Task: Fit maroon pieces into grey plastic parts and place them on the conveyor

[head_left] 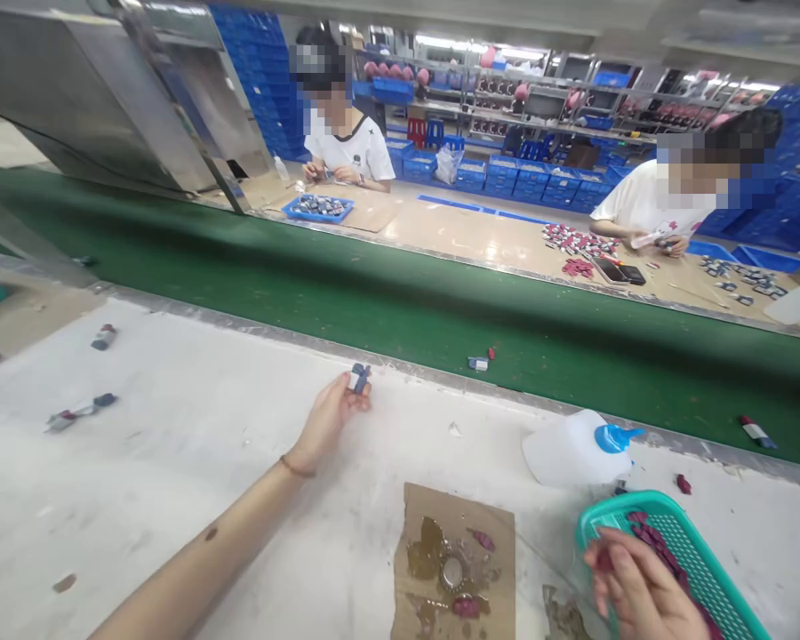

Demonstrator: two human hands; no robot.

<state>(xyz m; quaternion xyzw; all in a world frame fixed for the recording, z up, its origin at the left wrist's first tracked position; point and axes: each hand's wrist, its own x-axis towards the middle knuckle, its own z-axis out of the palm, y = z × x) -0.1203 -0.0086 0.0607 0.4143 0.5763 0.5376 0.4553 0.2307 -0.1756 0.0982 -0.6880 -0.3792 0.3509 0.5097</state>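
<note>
From the head view, you hold a small blue-and-white piece (pixel 358 380) in your left hand (pixel 325 421), gripped between thumb and fingers above the white table (pixel 206 444), close to the metal edge of the green belt (pixel 387 298). The piece is blocky and slightly lumpy, dark blue at its ends with a pale band across the middle; anything printed on it is too small for you to read.

Your right hand (pixel 640 582) is over the near side of the teal basket (pixel 667 498), fingers curled and drawn together. You cannot tell for certain whether a red piece sits between the fingertips. Dark red pieces (pixel 660 544) lie in the basket. Just beyond it, a translucent white bottle (pixel 566 452) lies tilted, its blue nozzle (pixel 613 437) pointing right.

Between your hands is a cardboard sheet (pixel 500 551) with wet, shiny brown patches, a round metal cap (pixel 452 573) and two dark red bits, one above the cap and one below.

Across the belt, the co-worker on your left wears a white shirt (pixel 377 151) with a small black x-shaped mark on the sleeve; the other co-worker's white top (pixel 673 209) has a pink print, too blurred to read.
</note>
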